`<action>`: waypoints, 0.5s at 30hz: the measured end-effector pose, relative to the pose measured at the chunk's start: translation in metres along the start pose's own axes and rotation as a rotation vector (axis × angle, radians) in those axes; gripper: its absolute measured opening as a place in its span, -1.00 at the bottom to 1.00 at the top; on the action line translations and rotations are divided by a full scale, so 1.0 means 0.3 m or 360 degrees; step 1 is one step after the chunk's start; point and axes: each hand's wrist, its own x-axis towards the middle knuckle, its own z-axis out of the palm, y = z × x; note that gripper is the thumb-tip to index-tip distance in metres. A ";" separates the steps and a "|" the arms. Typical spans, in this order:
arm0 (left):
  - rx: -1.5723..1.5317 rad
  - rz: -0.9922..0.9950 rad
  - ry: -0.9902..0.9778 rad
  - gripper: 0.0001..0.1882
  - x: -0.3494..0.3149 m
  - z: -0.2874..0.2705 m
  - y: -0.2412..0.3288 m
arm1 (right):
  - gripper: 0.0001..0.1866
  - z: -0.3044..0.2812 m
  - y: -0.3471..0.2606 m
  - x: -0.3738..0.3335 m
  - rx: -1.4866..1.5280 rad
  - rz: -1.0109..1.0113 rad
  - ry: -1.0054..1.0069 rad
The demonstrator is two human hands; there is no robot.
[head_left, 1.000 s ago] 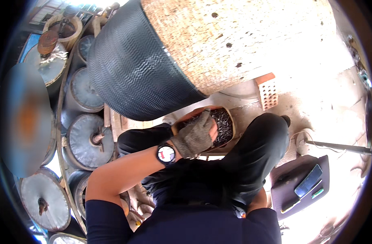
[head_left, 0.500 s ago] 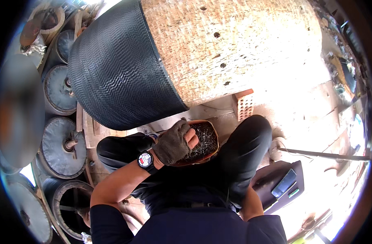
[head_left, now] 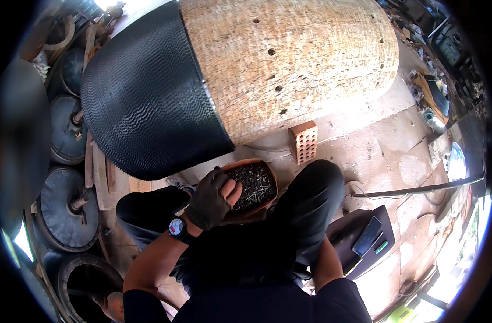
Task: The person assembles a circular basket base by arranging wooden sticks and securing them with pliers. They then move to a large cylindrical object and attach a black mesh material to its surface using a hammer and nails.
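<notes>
My left hand [head_left: 211, 199], in a dark fingerless glove with a watch at the wrist, hovers over the left side of an orange-rimmed bowl [head_left: 276, 188]. Its bare fingertips are curled together; whatever they pinch is hidden or too small to name. Many thin metal nails [head_left: 252, 180] fill the bowl, which sits between my bent legs. Of my right arm only the forearm [head_left: 327, 266] shows, and the hand itself is out of sight behind my right thigh. Ahead lies a big wooden drum [head_left: 294, 64], its left part wrapped in a black ridged sheet [head_left: 149, 91].
A perforated brick [head_left: 306, 142] stands against the drum's near side. To my right, a phone [head_left: 367, 236] rests on a dark flat case [head_left: 342, 231], and a dark bar [head_left: 418, 190] crosses the tiled floor. Several round drums [head_left: 68, 207] line the left.
My left hand has shifted slightly left and nearer me over the bowl, its fingers more curled. The whole view has turned a little, moving the drum and bowl leftward in the picture.
</notes>
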 end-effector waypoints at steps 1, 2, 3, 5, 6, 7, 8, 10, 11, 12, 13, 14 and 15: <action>0.0038 0.0051 -0.0023 -0.64 0.008 0.020 -0.005 | -0.62 -0.029 0.007 0.012 -0.0007 -0.0002 0.0018; 0.0047 0.0052 -0.0068 -0.66 0.005 0.054 -0.007 | -0.62 -0.066 0.008 0.052 -0.0030 -0.0047 0.0038; 0.0155 0.0095 -0.0101 -0.66 0.005 0.033 0.000 | -0.62 -0.079 -0.023 0.107 -0.0052 -0.0143 0.0027; 0.0326 0.0228 -0.0122 -0.66 0.044 0.005 0.011 | -0.62 -0.137 -0.044 0.213 -0.0114 -0.0308 0.0051; 0.0338 0.0272 -0.0164 -0.66 0.035 0.027 0.006 | -0.62 -0.156 -0.056 0.271 -0.0150 -0.0401 0.0058; 0.0353 0.0315 -0.0212 -0.66 0.028 0.042 0.002 | -0.62 -0.170 -0.073 0.332 -0.0189 -0.0512 0.0058; 0.0292 0.0297 -0.0230 -0.67 0.042 0.039 0.002 | -0.62 -0.186 -0.093 0.399 -0.0233 -0.0624 0.0077; 0.0135 0.0241 -0.0329 -0.67 0.035 0.072 -0.006 | -0.62 -0.202 -0.137 0.514 -0.0369 -0.0872 0.0119; 0.0040 0.0204 -0.0412 -0.68 0.014 0.098 -0.010 | -0.62 -0.215 -0.156 0.570 -0.0500 -0.0936 0.0115; -0.0010 0.0191 -0.0489 -0.67 0.010 0.100 -0.017 | -0.62 -0.202 -0.190 0.619 -0.0613 -0.1012 0.0107; -0.0051 0.0147 -0.0570 -0.66 0.001 0.093 -0.019 | -0.61 -0.185 -0.240 0.668 -0.0753 -0.1090 0.0094; -0.0058 0.0132 -0.0629 -0.65 0.000 0.063 -0.019 | -0.60 -0.163 -0.292 0.711 -0.0884 -0.1171 0.0083; -0.0067 0.0136 -0.0678 -0.64 0.015 0.035 -0.022 | -0.59 -0.150 -0.321 0.749 -0.1022 -0.1232 0.0091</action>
